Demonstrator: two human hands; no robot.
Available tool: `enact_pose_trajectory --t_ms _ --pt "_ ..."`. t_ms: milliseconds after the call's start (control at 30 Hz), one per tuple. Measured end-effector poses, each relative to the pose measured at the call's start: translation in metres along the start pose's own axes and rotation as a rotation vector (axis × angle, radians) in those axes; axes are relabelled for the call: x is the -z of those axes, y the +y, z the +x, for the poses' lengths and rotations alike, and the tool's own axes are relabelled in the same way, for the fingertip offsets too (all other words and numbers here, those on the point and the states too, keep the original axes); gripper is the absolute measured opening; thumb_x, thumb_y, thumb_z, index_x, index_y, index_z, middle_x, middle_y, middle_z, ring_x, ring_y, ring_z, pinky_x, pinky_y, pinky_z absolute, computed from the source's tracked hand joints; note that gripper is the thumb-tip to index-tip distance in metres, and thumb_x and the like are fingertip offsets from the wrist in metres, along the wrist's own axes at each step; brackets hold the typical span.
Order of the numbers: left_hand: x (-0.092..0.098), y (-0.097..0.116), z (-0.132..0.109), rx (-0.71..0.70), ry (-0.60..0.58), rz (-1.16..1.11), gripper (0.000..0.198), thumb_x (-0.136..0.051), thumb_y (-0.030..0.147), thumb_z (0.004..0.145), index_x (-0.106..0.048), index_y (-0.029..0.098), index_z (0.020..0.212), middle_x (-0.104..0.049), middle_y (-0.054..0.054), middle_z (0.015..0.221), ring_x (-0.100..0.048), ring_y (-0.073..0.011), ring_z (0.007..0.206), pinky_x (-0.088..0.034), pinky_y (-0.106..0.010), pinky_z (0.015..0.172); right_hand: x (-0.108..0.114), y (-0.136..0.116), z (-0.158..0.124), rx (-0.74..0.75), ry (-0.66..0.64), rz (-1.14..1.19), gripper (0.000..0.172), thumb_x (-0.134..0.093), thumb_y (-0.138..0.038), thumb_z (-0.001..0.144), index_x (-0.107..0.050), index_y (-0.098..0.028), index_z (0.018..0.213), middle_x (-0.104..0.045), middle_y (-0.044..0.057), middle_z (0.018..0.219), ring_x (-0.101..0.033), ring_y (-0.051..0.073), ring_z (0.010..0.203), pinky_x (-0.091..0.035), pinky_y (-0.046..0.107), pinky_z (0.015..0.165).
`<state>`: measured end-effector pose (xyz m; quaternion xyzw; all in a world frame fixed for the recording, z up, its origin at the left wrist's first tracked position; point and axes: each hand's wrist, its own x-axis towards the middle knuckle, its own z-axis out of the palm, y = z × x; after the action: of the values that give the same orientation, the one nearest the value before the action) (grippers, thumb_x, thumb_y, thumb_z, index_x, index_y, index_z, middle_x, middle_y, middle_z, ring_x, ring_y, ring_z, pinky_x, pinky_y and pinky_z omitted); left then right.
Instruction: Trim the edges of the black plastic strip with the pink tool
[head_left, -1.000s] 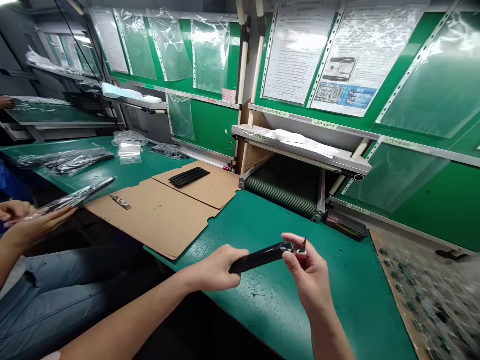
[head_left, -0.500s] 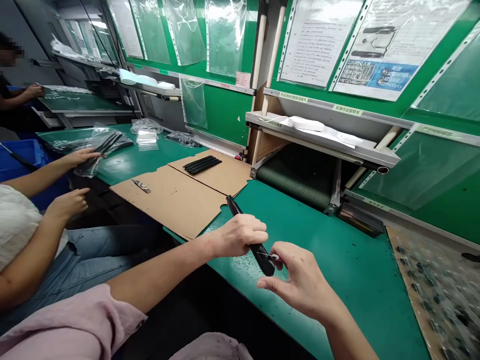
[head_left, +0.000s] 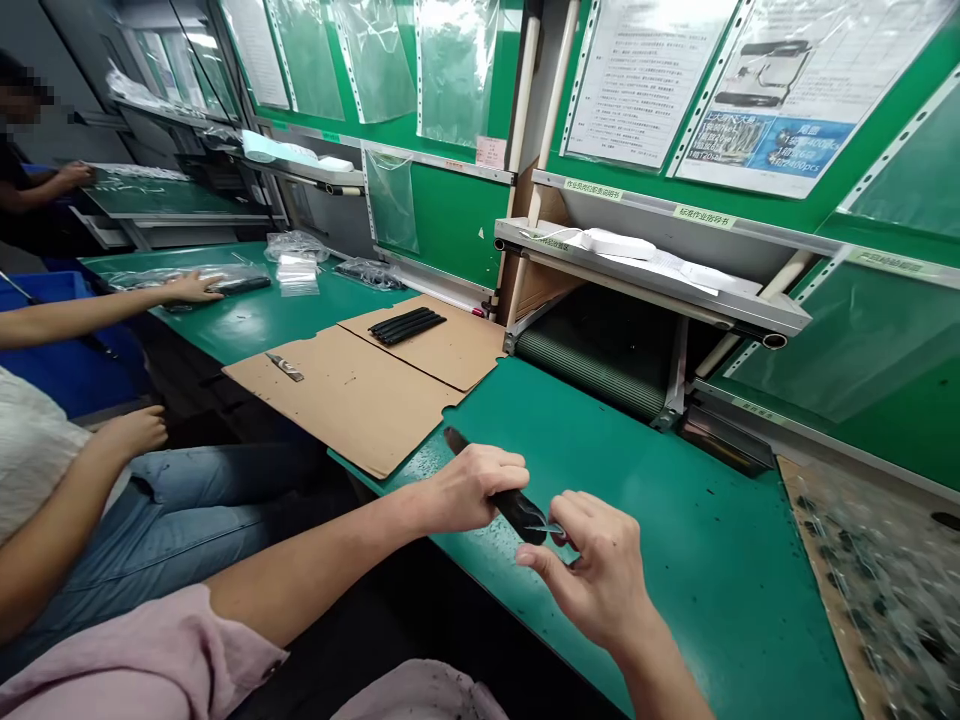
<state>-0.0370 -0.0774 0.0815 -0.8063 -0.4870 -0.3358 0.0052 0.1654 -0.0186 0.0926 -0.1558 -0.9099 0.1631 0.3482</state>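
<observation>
My left hand (head_left: 476,487) is wrapped round a long black plastic part (head_left: 519,516), which slants over the front edge of the green table. Its rounded lower end points toward my right hand (head_left: 600,565). Between the curled fingers of my right hand is a small thin metal blade (head_left: 553,530), lying against that lower end. The right thumb is held out just below the end of the part. Small dark shavings are scattered on the table (head_left: 600,440) around my hands.
Cardboard sheets (head_left: 352,410) lie to the left, bearing a row of black strips (head_left: 407,325) and a small knife-like tool (head_left: 285,367). A conveyor belt (head_left: 600,355) runs in behind. Bagged parts (head_left: 870,590) lie on the right. A co-worker's hand (head_left: 193,288) rests on plastic bags.
The black part's upper end has dropped slightly, and my right hand has turned with the blade at the lower end. The co-worker has lowered the bagged black strips onto the table.
</observation>
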Motion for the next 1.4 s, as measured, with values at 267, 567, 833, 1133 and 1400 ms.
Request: enact_pose_trajectory --t_ms 267,567,833,1133,1400 --pt "-0.015 0.041 -0.014 0.524 0.097 -0.312 0.031 -0.052 0.007 0.074 -0.026 0.02 0.062 -0.031 0.006 0.059 -0.028 -0.0087 0.056 -0.02 -0.026 0.052 -0.021 -0.006 -0.001 -0.057 0.282 -0.222 0.055 -0.027 -0.062 0.1 -0.038 -0.021 0.066 -0.038 -0.002 0.062 -0.034 0.015 0.057 -0.021 0.032 0.055" --pt "-0.011 0.064 -0.007 0.905 0.035 -0.658 0.006 -0.048 0.017 0.077 -0.044 0.02 0.076 -0.039 0.007 0.062 -0.043 -0.0083 0.048 -0.033 -0.021 0.046 -0.035 -0.004 0.011 -0.195 0.323 -0.491 0.061 -0.02 -0.073 0.094 -0.046 -0.022 0.073 -0.047 0.002 0.068 -0.042 0.02 0.063 -0.026 0.034 0.058" --pt "-0.008 0.066 -0.001 0.978 0.031 -0.83 0.012 -0.047 0.011 0.07 -0.045 0.021 0.077 -0.039 0.01 0.054 -0.039 -0.0065 0.038 -0.031 -0.019 0.038 -0.036 -0.007 0.007 -0.139 0.277 -0.446 0.054 -0.038 -0.066 0.096 -0.042 -0.023 0.065 -0.045 0.0 0.061 -0.04 0.017 0.058 -0.024 0.033 0.056" --pt "0.007 0.051 -0.002 0.636 -0.077 -0.308 0.021 -0.051 0.01 0.078 -0.035 0.02 0.068 -0.04 0.005 0.063 -0.037 -0.0106 0.056 -0.024 -0.026 0.052 -0.002 0.005 0.02 -0.573 0.082 0.634 0.053 -0.052 -0.067 0.088 -0.047 -0.021 0.062 -0.028 -0.005 0.055 -0.023 0.011 0.051 -0.019 0.027 0.048" --pt "0.01 -0.002 0.026 0.585 0.643 -0.302 0.024 -0.058 0.01 0.079 -0.054 0.02 0.1 -0.055 -0.007 0.111 -0.055 -0.0198 0.104 -0.044 -0.034 0.09 -0.025 -0.026 -0.007 -0.364 0.171 0.66 0.023 -0.066 -0.039 0.088 -0.067 -0.018 0.081 -0.043 -0.004 0.061 -0.035 0.01 0.052 -0.027 0.025 0.048"
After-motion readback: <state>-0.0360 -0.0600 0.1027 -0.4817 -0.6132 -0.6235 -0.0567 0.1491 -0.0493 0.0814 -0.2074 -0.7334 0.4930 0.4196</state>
